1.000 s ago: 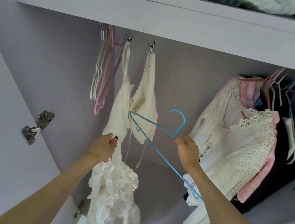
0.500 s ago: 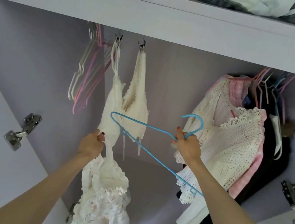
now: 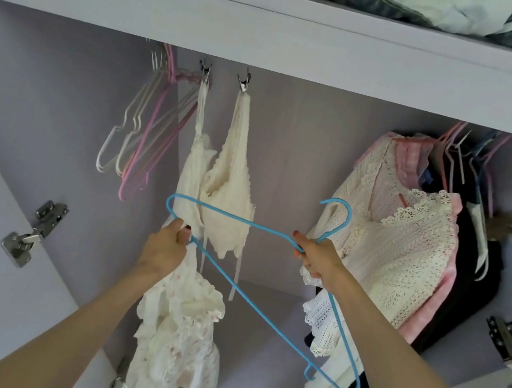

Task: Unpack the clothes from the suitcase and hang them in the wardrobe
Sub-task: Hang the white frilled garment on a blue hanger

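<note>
I look up into a lilac wardrobe. My right hand (image 3: 316, 259) grips a blue wire hanger (image 3: 251, 292) at the base of its hook. My left hand (image 3: 167, 243) holds a white ruffled garment (image 3: 178, 334) by its top, right at the hanger's left end; the garment hangs down below the hand. Behind my left hand, two cream crochet pieces (image 3: 227, 195) hang from metal clips (image 3: 242, 83) under the shelf.
Several empty white and pink hangers (image 3: 141, 139) hang at the left. Cream, pink and dark clothes (image 3: 408, 255) fill the right side. The shelf (image 3: 275, 40) above carries folded clothes. Door hinges (image 3: 32, 231) show on both open doors.
My right hand has carried the blue hanger rightward and tipped it flatter, and its left end now reaches my left hand with the white garment. The view has shifted slightly.
</note>
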Available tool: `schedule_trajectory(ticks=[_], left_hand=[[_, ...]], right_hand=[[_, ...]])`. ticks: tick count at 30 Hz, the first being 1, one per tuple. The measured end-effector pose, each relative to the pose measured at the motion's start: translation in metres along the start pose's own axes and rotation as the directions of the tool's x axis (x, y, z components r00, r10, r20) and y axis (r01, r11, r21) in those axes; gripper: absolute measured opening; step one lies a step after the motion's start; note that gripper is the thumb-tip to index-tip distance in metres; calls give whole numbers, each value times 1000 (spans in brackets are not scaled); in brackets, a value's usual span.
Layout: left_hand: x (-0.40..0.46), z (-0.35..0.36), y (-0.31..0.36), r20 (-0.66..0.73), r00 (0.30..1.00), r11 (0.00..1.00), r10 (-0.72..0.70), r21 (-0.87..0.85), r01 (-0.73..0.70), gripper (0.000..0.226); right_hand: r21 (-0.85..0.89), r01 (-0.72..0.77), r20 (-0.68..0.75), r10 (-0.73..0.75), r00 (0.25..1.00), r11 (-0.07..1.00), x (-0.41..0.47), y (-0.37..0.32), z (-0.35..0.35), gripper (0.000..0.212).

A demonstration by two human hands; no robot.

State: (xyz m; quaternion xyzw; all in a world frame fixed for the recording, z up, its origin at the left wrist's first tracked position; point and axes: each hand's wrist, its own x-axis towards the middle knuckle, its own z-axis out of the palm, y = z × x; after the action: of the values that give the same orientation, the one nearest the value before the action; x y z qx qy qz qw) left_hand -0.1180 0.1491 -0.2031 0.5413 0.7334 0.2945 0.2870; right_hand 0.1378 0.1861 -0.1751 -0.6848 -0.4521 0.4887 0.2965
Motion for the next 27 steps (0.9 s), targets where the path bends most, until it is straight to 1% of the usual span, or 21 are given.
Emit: schedule_trajectory(ticks=[4,5,7,8,9,10,12,14,16,18,20,22,23,25,27], left_hand=[[7,0,-2,93,996,999,-11,37,8,22],[8,0,-2,133,991,997,-15,76,5,30],[7,-1,-3,232,973,979,0,197,-47,65],[5,-2,-1,278,961,948,-4,306,-84,79],[1,-2,2,309,951,899,-16,420,-121,86],[-3,0,6,321,947,840,-24,520,-155,87],[-7,4,9,318,948,749,-21,633,-195,78],[-7,5,9,275,961,710,-28,682,-174,63],[-8,5,18,215,977,699,-6,699,-150,45],[-6,3,27,166,986,706,9,697,-124,35],[-1,2,33,141,989,732,41,669,-125,31],[7,3,33,116,983,779,142,600,-183,30],[10,4,34,111,972,814,208,531,-235,32],[9,8,42,100,931,872,351,327,-364,39],[-1,6,57,61,906,897,419,124,-424,43]], right_hand=[[83,-91,31,88,996,992,7,-1,0,37],[107,-111,36,108,994,988,8,-1,-2,36],[132,-142,48,137,989,981,11,-3,-6,36],[133,-155,56,149,987,979,13,-4,-7,36],[138,-166,64,158,985,976,13,-6,-9,36],[145,-173,71,164,984,974,14,-7,-12,36],[155,-177,90,164,982,972,16,-10,-18,36],[155,-180,106,165,981,971,16,-14,-25,37],[176,-187,120,168,978,966,17,-19,-35,37],[202,-202,146,175,974,958,19,-24,-43,36],[217,-207,182,169,969,954,20,-31,-51,36],[243,-209,223,155,962,947,20,-38,-60,35],[264,-215,244,151,958,940,19,-43,-64,34],[327,-231,267,145,953,916,18,-50,-70,32],[429,-257,262,153,953,866,20,-54,-73,31]])
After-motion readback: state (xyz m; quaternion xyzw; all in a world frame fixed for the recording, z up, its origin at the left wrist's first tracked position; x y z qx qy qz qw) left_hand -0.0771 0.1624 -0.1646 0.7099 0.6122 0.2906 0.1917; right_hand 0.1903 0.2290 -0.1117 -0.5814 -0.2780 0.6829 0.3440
